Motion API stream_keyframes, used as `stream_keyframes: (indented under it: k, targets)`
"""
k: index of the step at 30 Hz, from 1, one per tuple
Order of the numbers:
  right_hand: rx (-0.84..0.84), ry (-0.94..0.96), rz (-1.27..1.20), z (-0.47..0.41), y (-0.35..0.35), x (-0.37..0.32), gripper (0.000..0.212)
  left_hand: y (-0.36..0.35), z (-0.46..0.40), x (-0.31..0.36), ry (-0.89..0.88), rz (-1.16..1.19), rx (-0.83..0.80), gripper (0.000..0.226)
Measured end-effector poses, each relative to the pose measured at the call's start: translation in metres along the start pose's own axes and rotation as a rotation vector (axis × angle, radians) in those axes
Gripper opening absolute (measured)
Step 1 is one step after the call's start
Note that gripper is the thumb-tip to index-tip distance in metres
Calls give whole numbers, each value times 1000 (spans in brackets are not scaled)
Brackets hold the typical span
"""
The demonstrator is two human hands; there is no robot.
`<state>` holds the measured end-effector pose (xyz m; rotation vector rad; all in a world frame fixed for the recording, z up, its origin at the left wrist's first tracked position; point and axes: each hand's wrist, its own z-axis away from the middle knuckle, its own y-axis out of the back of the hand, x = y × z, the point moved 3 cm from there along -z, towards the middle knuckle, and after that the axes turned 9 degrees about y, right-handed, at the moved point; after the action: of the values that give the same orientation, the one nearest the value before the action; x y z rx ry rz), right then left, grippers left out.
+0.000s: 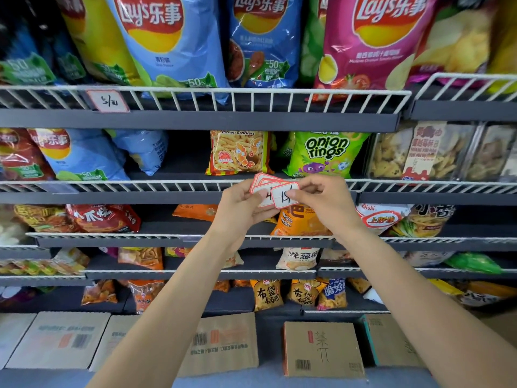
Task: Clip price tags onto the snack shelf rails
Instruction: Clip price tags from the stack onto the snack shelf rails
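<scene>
My left hand [237, 205] grips a small stack of white price tags with red borders [261, 182] in front of the second shelf's white wire rail [167, 186]. My right hand [321, 197] pinches the front tag [281, 198], handwritten in black, at its right edge. Both hands hover just below the prawn crackers bag [237, 152] and the green onion rings bag [324, 155]. One tag [107, 101] marked by hand hangs on the top shelf's wire rail [251, 93] at the left.
Big Lay's chip bags [167, 40] fill the top shelf. Lower shelves carry orange and red snack packs [299, 219]. Clear cookie boxes [419, 152] stand at the right. Cardboard boxes [321, 348] lie on the floor below.
</scene>
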<state>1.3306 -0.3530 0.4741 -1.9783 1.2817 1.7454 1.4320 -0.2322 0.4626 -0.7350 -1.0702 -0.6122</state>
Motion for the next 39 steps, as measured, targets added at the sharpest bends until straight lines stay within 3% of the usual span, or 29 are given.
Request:
stream_keyframes:
  k: [5,12,18,22,25,31,36,39]
  targets:
    - [24,5,58,13,19,-6,21,-19,-2,2,-47,-88,-39,21]
    - [96,-61,-26,27,71,5,9,-66,-2,-2,-55,-82,-86,22]
    - [220,-90,-32,27,152,30,6,-138,-19,-11,-62,-88,-87,26]
    - [217,-123,-35,26,221,61,6,-208,-39,-22,-76,-40,-70,28]
    - [184,-150,15,25,274,91,3,-262,-52,-38,-61,-47,-52,26]
    - [182,-199,146,26,359,159,22,-346,-81,-83,80,-151,36,22]
    - [229,-68,388,17,405,183,5,-393,-105,-108,139,-340,64,14]
    - [217,-28,456,11,424,197,8,-422,-121,-112,135,-403,36,16]
